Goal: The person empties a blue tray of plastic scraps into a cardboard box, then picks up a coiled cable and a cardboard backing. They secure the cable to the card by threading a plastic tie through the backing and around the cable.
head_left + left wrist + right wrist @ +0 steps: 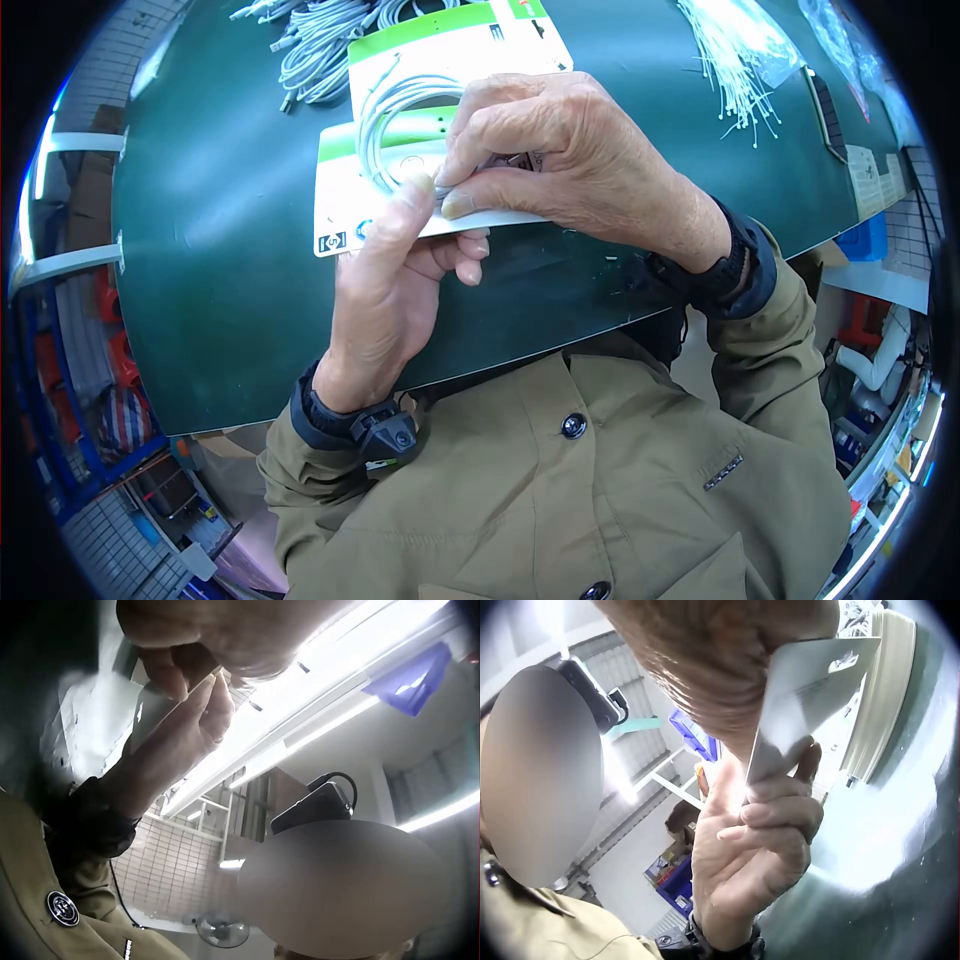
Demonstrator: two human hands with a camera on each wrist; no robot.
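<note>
Right grip [560, 150] first: thumb and forefinger pinch together at the near side of the looped white cable [368, 140], though exactly which bit sits under the fingertips is hidden. Across from it, the left grip [385, 260] has hold of the white-and-green card [340, 190], thumb up on the top face by the loops, fingers bent in underneath, and the right wrist view shows those fingers right up against the card's plain back. So the card is up in the hands, tilted, with the cable lying in a loose round coil over its printed face and partly behind the right grip. There's a dark printed mark at the card's near left corner.

Just beyond, on the far side, another white-and-green card [450, 50] lies on the green bench [220, 270]. Far left of that, bundles of grey cable [322, 50] sit heaped together. Over to the far right, a fan of thin white ties [735, 90] spills from a clear plastic bag [775, 50]. On the near side, the person's olive jacket [510, 470] fills the view, with a small black camera [388, 432] strapped at the left wrist. Out past the bench's right edge, a blue box [865, 238].
</note>
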